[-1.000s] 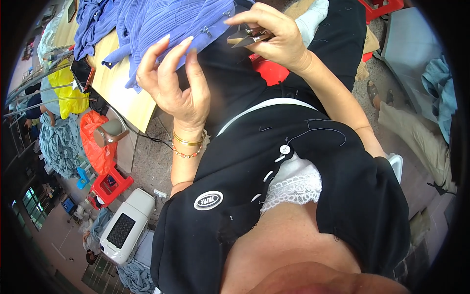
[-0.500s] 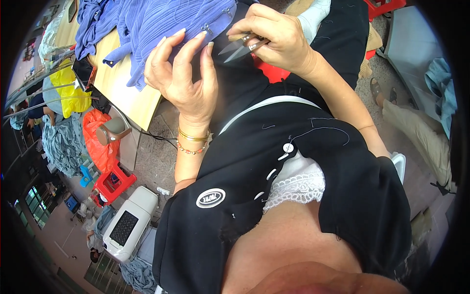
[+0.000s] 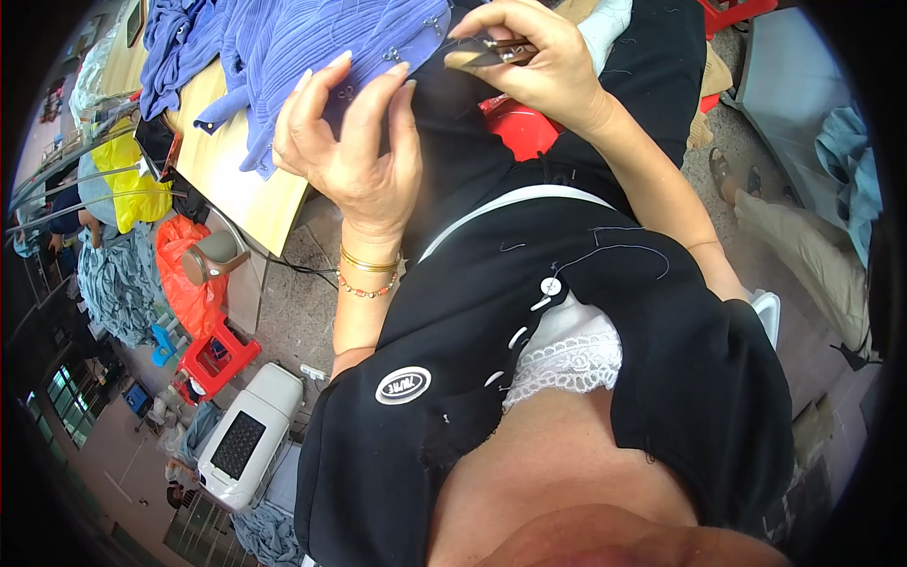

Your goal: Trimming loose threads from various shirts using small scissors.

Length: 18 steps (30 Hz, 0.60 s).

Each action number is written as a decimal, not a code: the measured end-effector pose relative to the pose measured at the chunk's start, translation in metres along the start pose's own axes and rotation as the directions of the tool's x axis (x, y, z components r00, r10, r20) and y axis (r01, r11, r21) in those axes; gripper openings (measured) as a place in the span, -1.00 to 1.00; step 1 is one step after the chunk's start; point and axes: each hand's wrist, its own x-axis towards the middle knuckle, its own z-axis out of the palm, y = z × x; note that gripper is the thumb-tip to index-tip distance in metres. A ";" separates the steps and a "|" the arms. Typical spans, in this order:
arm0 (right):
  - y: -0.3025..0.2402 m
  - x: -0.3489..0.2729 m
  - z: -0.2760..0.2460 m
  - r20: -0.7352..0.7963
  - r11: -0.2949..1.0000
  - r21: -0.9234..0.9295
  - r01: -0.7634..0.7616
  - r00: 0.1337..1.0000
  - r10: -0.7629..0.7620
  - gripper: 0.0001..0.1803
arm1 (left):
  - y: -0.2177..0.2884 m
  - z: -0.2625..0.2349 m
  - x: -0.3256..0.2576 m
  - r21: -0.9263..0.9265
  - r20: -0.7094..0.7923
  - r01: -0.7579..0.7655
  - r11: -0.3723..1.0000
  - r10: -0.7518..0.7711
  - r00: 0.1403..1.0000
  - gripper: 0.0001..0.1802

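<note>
1. My right hand, upper middle of the frame, has its fingers and thumb closed around a pair of small metal snips, whose blades point left.
2. My left hand is raised just left of there, its fingers bent and the outer ones spread. The thumb and forefinger tips are close together; I cannot tell whether they pinch something as fine as a thread.
3. The blue ribbed garment lies at the upper left and top of the frame, partly over the pale wooden desk and reaching across toward my lap. My left fingers overlap it in view; whether they touch it, I cannot tell.
4. Small metal hooks sit along the garment's right edge, near my left fingertips.
5. Below my right hand, over my black trousers, a red piece shows.
6. Farther left in the frame are a yellow bag, an orange-red plastic bag and a heap of grey-blue cloth.
7. A red stool stands at the lower left, near a white casing with a dark panel.
</note>
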 end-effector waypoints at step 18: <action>0.014 -0.019 -0.011 -0.119 0.959 0.187 -0.211 0.965 0.236 -0.64 | -0.014 0.002 0.036 0.128 0.175 -0.387 0.913 0.363 0.915 -0.90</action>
